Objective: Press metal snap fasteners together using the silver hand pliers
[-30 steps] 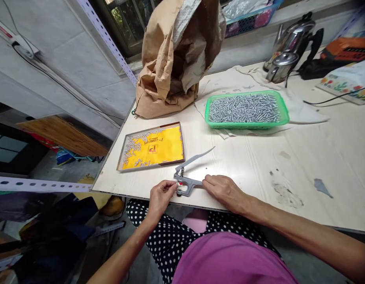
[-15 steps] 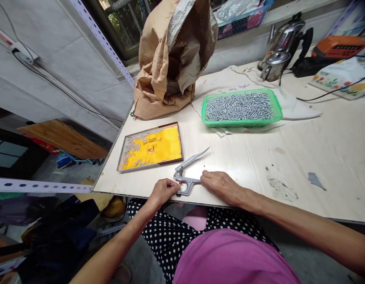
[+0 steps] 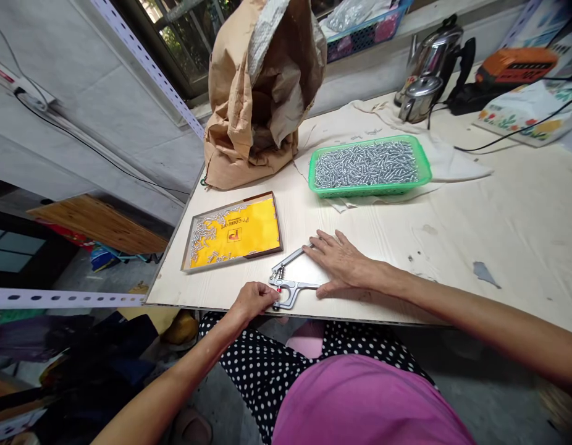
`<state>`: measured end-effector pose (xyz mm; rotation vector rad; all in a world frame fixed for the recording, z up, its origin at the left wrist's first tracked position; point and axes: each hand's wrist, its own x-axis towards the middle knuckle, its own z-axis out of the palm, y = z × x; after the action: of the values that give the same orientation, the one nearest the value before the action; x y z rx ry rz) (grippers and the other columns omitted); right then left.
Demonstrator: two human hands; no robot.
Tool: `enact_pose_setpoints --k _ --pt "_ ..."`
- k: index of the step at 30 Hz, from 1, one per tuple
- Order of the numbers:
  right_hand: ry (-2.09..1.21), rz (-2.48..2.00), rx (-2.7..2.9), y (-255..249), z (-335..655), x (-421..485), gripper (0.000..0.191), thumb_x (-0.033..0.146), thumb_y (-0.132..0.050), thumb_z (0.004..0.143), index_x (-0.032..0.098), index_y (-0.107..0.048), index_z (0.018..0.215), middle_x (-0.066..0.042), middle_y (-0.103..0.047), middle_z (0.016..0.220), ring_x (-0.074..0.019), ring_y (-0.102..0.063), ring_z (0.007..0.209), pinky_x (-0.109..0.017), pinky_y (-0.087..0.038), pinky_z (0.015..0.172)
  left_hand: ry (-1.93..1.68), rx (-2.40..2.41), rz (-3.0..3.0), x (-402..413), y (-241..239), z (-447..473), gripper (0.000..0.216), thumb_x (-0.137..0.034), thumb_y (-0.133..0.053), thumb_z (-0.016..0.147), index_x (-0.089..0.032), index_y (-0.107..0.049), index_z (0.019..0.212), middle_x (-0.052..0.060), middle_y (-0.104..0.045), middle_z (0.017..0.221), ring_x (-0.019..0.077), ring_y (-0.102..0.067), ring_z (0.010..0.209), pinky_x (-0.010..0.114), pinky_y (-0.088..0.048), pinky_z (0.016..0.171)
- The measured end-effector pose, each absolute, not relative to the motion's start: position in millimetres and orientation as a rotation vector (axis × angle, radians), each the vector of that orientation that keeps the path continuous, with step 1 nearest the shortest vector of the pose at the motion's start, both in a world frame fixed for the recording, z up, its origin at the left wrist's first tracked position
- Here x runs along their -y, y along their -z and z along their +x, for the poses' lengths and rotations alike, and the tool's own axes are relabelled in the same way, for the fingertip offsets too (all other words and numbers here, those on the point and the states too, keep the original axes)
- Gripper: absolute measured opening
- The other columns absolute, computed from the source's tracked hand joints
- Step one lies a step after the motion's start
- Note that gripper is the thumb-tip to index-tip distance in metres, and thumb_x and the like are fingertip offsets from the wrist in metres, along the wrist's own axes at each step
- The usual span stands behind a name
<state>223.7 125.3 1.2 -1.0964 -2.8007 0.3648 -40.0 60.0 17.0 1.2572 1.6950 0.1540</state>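
Pale wooden table (image 3: 499, 210), yellow tray (image 3: 239, 232), green basket (image 3: 369, 167), paper sack (image 3: 262, 93), pliers (image 3: 290, 281), kettle (image 3: 425, 62)

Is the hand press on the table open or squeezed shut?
Open: the press's upper lever angles up away from the lower handle, with the right hand spread over both.

Pale wood-grain surface (image 3: 499, 204), stained w/ grey patches, runs along a grey tiled wall (image 3: 105, 123). Window (image 3: 184, 31) w/ bars behind, greenery outside, daylight coming in. Perforated white rail (image 3: 147, 62) slants across. Power strip (image 3: 17, 83) on wall, black cable trailing. Cluttered floor (image 3: 82, 364) at left.
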Motion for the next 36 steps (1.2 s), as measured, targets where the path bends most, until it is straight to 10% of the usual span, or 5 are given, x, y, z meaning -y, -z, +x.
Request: enact_pose_setpoints --k 12,19,24,27,36 --pt "-0.345 -1.107 2.743 -13.0 219.1 -110.5 0.071 0.042 -0.079 0.073 0.016 -0.049 0.132 -0.014 -0.060 0.111 -0.0332 -0.051 0.104 -0.055 -0.031 0.097 -0.128 -1.766 1.308 -55.2 -18.2 -37.2 0.035 -0.048 -0.064 0.073 -0.014 -0.063 0.064 -0.003 -0.049 0.050 0.0118 -0.045 0.048 0.024 -0.036 0.050" --pt "-0.422 -1.071 2.700 -15.9 216.8 -100.6 0.053 0.027 -0.074 0.078 0.013 -0.052 0.125 -0.012 -0.061 0.105 -0.0271 -0.051 0.096 -0.039 -0.040 0.085 -0.341 -1.720 2.269 -36.8 -26.9 -5.5 0.017 -0.032 -0.059 0.089 -0.017 -0.063 0.097 0.009 -0.061 0.102 0.0252 -0.056 0.099 0.038 -0.048 0.086" --pt "-0.440 -1.061 2.655 -7.9 219.0 -100.9 0.077 0.032 -0.079 0.073 0.011 -0.041 0.137 -0.015 -0.061 0.111 -0.0290 -0.052 0.098 -0.041 -0.043 0.084 -0.202 -1.343 2.564 -65.6 -18.1 19.0 0.052 -0.033 -0.063 0.089 -0.019 -0.042 0.134 0.014 -0.046 0.140 0.0301 -0.042 0.127 0.049 -0.040 0.104" --pt "-0.420 -1.123 2.653 -4.9 227.9 -99.7 0.090 0.039 -0.086 0.063 0.009 -0.042 0.136 -0.018 -0.058 0.115 -0.0327 -0.050 0.103 -0.046 -0.043 0.087 -0.067 -1.239 2.595 -83.3 -15.3 22.5 0.060 -0.033 -0.062 0.089 -0.020 -0.034 0.140 0.014 -0.046 0.139 0.0294 -0.044 0.125 0.048 -0.040 0.103" --pt "-0.567 -1.216 2.545 -19.6 241.2 -93.4 0.037 0.027 -0.077 0.076 0.012 -0.060 0.105 -0.011 -0.057 0.101 -0.0246 -0.050 0.094 -0.036 -0.044 0.080 -0.002 -1.152 2.586 -103.6 -25.3 39.2 0.042 -0.035 -0.068 0.085 -0.016 -0.055 0.120 0.010 -0.059 0.109 0.0268 -0.049 0.103 0.040 -0.044 0.088"
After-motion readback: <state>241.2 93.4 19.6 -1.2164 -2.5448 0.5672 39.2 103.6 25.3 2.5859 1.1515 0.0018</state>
